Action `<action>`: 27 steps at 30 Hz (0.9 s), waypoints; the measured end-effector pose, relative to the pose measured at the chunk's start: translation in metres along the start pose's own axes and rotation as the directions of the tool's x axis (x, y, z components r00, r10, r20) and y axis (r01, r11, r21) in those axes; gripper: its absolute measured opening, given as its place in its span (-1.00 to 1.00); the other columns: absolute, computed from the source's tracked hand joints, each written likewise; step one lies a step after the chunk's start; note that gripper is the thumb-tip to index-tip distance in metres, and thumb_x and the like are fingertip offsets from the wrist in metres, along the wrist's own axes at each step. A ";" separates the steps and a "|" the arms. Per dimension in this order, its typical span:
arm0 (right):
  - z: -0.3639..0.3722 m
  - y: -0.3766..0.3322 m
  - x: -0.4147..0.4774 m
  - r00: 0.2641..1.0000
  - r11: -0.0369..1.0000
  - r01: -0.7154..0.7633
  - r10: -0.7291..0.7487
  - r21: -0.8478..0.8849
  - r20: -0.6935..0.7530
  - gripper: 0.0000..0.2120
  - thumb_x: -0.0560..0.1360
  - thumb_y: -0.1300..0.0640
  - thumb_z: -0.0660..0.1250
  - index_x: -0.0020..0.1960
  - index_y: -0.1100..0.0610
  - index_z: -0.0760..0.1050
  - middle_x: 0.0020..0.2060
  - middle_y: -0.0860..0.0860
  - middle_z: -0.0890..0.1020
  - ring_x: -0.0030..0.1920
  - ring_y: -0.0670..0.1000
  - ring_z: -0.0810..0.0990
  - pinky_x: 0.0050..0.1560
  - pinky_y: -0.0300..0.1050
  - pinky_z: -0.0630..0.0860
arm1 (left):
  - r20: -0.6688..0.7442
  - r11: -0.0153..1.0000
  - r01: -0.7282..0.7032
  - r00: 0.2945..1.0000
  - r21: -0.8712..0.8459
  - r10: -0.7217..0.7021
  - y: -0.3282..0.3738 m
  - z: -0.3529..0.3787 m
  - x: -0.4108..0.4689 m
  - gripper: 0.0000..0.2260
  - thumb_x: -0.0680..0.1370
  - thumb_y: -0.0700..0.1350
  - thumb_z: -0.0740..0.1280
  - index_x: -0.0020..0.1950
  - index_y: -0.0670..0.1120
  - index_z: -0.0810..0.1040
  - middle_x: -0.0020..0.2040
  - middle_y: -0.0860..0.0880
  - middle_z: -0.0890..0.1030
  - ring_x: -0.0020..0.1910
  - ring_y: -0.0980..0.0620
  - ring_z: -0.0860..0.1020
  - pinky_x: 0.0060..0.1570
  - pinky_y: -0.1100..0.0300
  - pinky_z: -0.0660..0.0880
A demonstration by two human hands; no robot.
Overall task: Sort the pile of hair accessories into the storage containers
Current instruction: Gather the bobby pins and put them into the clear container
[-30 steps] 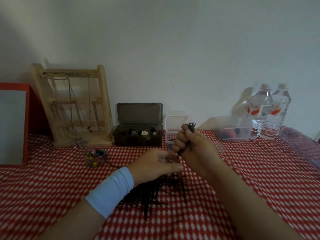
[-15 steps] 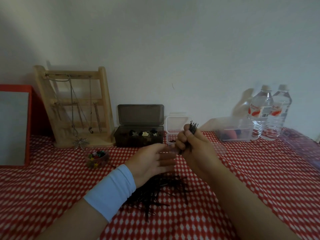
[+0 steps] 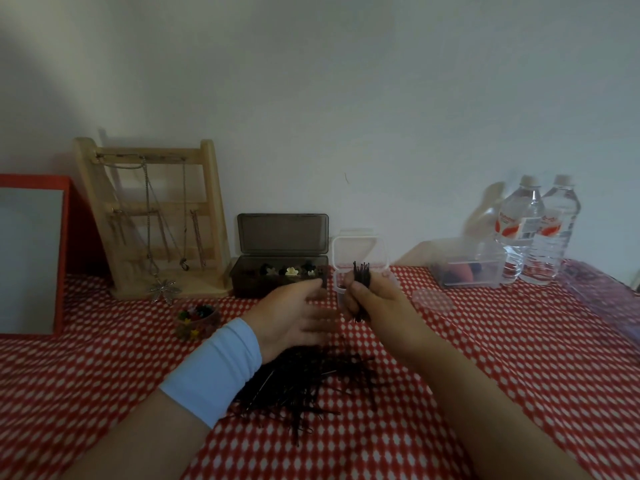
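Note:
A heap of black bobby pins [image 3: 311, 382] lies on the red checked cloth between my forearms. My right hand [image 3: 374, 303] grips an upright bundle of bobby pins [image 3: 361, 271], their tips sticking up above my fist. My left hand [image 3: 294, 317], with a pale blue wristband, hovers just left of it above the heap, fingers relaxed and holding nothing I can see. Right behind the fist stands a small clear box [image 3: 360, 251] with its lid up. A dark open box [image 3: 280, 271] with small flower clips sits to its left.
A wooden jewellery stand [image 3: 156, 216] with chains and a red-framed mirror [image 3: 31, 258] are at the back left. A small round bowl of coloured clips [image 3: 197, 320] sits near my left wrist. Clear containers [image 3: 467, 268] and two water bottles [image 3: 536, 230] stand back right.
My left hand has lifted off the heap and opened up beside my right fist. The right hand with its bundle has shifted slightly toward the small clear box.

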State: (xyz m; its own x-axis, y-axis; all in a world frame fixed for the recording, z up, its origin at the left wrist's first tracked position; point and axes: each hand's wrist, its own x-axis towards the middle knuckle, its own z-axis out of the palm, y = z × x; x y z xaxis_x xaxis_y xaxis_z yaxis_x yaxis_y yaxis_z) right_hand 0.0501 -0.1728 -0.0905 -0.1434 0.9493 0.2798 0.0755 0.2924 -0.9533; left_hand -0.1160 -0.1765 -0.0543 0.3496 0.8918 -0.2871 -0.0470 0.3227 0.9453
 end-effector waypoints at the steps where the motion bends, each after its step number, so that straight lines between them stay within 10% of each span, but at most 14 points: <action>1: 0.000 0.000 0.001 0.999 0.995 -0.034 0.032 0.091 0.020 -0.76 0.70 0.24 0.07 -0.06 0.15 0.45 -0.34 0.03 0.42 -0.26 0.06 0.38 -0.18 -0.10 0.42 | -0.067 0.989 -0.097 0.992 0.111 0.105 0.004 0.000 0.000 -0.72 0.66 0.03 0.15 0.15 -0.11 0.55 0.00 -0.09 0.68 0.03 -0.07 0.62 0.06 0.03 0.55; 5: -0.004 -0.009 0.001 0.979 0.946 -0.174 0.135 0.275 0.155 -0.82 0.70 0.24 0.05 0.06 0.20 0.42 -0.32 0.05 0.39 -0.32 0.02 0.39 -0.28 -0.15 0.43 | 0.082 0.759 -0.518 0.843 0.394 0.532 0.013 0.001 0.010 -0.70 0.64 0.06 0.12 0.32 0.11 0.48 0.32 0.10 0.55 0.33 0.16 0.47 0.36 0.15 0.36; 9: -0.015 -0.016 0.006 0.942 0.928 -0.298 0.246 0.226 0.230 -0.85 0.70 0.17 0.10 0.09 0.17 0.43 -0.31 0.04 0.40 -0.35 -0.01 0.36 -0.33 -0.15 0.36 | 0.302 0.657 -0.542 0.839 0.524 0.452 0.021 0.005 0.025 -0.58 0.58 0.13 0.10 0.37 0.09 0.51 0.34 0.16 0.53 0.34 0.25 0.44 0.45 0.14 0.27; 16: -0.034 -0.042 0.032 0.910 0.918 -0.320 0.367 -0.236 0.195 -0.83 0.69 0.16 0.14 0.10 0.20 0.48 -0.28 0.04 0.51 -0.31 -0.02 0.46 -0.28 -0.16 0.43 | 0.230 0.610 -0.555 0.816 0.565 0.530 0.053 -0.002 0.059 -0.70 0.69 -0.02 0.08 0.34 0.05 0.50 0.14 0.04 0.67 0.21 0.20 0.55 0.36 0.01 0.41; 21: -0.041 -0.051 0.082 0.955 0.537 -0.016 0.259 -0.843 0.147 -0.80 0.67 0.19 0.14 0.14 0.12 0.54 -0.14 -0.06 0.55 -0.19 -0.10 0.49 -0.16 -0.29 0.37 | 0.132 0.595 -0.544 0.794 0.592 0.594 0.049 -0.010 0.085 -0.69 0.68 -0.01 0.08 0.32 0.00 0.53 0.17 0.06 0.65 0.19 0.19 0.56 0.33 0.04 0.44; 27: -0.049 -0.027 0.108 0.913 0.275 0.091 0.362 -0.957 0.191 -0.71 0.63 0.10 0.28 0.32 0.10 0.55 0.24 0.03 0.61 0.21 0.04 0.57 0.23 -0.15 0.43 | 0.152 0.424 -0.481 0.778 0.768 0.609 0.012 -0.024 0.107 -0.70 0.67 -0.04 0.15 0.36 0.05 0.50 0.32 0.06 0.54 0.30 0.12 0.47 0.31 0.23 0.35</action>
State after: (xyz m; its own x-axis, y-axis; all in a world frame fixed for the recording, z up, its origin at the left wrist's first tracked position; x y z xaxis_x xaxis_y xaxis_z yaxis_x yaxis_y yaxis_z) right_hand 0.0813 -0.0727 -0.0290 -0.2918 0.9500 -0.1109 0.9521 0.2774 -0.1284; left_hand -0.1021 -0.0694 -0.0772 0.3855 0.8427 0.3758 0.5301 -0.5356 0.6574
